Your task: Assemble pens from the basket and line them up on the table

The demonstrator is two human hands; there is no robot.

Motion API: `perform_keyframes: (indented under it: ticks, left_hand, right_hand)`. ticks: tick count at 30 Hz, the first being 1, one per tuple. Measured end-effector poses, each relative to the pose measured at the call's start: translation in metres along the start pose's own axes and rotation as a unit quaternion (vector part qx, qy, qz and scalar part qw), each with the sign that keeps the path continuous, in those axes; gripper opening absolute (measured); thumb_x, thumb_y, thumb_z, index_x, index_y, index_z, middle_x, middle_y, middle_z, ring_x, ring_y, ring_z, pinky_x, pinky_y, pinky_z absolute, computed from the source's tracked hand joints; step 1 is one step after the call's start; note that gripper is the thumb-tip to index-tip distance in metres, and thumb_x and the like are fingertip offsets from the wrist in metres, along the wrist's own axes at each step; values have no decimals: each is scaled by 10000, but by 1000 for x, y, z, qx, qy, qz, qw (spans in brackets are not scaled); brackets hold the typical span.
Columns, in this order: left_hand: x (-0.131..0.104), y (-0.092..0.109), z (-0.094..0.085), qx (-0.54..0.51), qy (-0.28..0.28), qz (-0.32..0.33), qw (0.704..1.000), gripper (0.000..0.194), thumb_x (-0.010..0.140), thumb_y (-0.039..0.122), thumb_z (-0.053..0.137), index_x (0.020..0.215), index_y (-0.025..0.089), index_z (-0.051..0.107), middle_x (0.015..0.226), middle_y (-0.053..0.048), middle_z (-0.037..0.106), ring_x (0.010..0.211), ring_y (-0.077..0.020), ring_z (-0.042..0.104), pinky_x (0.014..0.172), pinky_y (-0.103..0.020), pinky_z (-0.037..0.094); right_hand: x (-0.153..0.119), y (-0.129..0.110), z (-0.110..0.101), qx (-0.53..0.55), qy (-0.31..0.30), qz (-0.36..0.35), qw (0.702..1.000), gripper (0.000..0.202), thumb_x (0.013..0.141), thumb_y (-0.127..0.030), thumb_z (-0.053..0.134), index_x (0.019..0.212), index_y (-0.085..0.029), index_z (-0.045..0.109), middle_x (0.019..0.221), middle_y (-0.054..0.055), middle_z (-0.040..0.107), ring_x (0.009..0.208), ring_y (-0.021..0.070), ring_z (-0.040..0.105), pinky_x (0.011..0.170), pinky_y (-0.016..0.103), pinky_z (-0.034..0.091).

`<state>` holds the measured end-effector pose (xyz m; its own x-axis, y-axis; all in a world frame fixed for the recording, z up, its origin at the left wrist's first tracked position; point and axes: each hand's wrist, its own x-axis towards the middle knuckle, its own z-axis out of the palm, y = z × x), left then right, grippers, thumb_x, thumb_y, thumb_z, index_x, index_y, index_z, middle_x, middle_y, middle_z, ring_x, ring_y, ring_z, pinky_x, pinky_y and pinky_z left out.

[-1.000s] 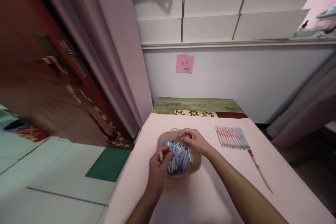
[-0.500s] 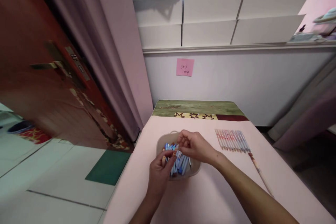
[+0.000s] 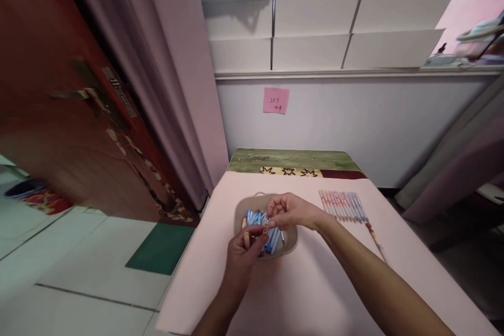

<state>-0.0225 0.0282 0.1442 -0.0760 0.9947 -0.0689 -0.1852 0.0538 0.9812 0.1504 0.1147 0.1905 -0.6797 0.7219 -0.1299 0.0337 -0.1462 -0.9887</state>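
A beige-grey plastic bin (image 3: 290,248) full of blue, white and orange pens (image 3: 275,239) sits on the pink-covered table. Over its near left part, my left hand (image 3: 244,254) is closed on a beige pen cap (image 3: 247,240), with a small pale-orange piece (image 3: 265,229) between thumb and forefinger. My right hand (image 3: 290,211) meets it from the right, thumb and fingers pinched at the tip of that piece; what they grip is too small to make out. To the right lies a neat row of pens (image 3: 342,206), and a single brown-and-white pen (image 3: 378,244) is below its right end.
The pink table cover (image 3: 307,294) stops short of a green-patterned strip (image 3: 291,158) at the back. Behind stands a white wall with a pink note (image 3: 276,101). A red-brown door (image 3: 79,142) and a mauve curtain (image 3: 185,115) are on the left.
The camera view has shifted slightly. Both hands remain close together over the bin, with the small piece still between them.
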Motion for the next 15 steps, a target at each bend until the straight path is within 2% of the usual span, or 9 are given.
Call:
perform_keyframes:
  ticks: [3,6,8,12,15]
  left_hand:
    - [-5,2,3,-34,14,-27,999,344,655,407,772,868,152,682,635,16,621,426,-41,390,410,-175,307]
    - [-10,0,5,-31,5,-28,999,353,682,424,749,892,150,672,632,18,612,412,-31,339,390,-174,247]
    - [-12,-2,6,-23,6,-14,1000,344,686,417,748,889,149,678,606,30,586,413,-31,324,396,-176,255]
    - [-14,-5,8,-10,-1,13,1000,300,700,396,743,861,149,689,557,39,550,425,-49,361,422,-184,301]
    - [-14,-8,9,6,-4,29,1000,275,720,395,728,844,152,691,567,24,574,469,-82,452,463,-198,367]
  right_hand:
    - [-4,15,11,98,92,-40,990,402,718,-517,715,789,-142,588,638,-23,609,457,51,487,446,162,372]
    - [-12,27,30,109,196,-105,969,359,777,-504,668,794,-152,599,640,-26,587,457,52,455,451,172,360]
    - [-19,32,43,50,247,-148,956,304,818,-466,635,859,-165,627,633,-25,577,467,69,461,464,191,370]
    - [-37,33,61,-166,308,-207,914,229,857,-394,598,930,-196,688,736,18,614,593,120,534,541,229,417]
    - [-49,34,72,-215,355,-220,883,247,857,-367,601,1043,-219,666,768,20,618,574,121,525,537,235,428]
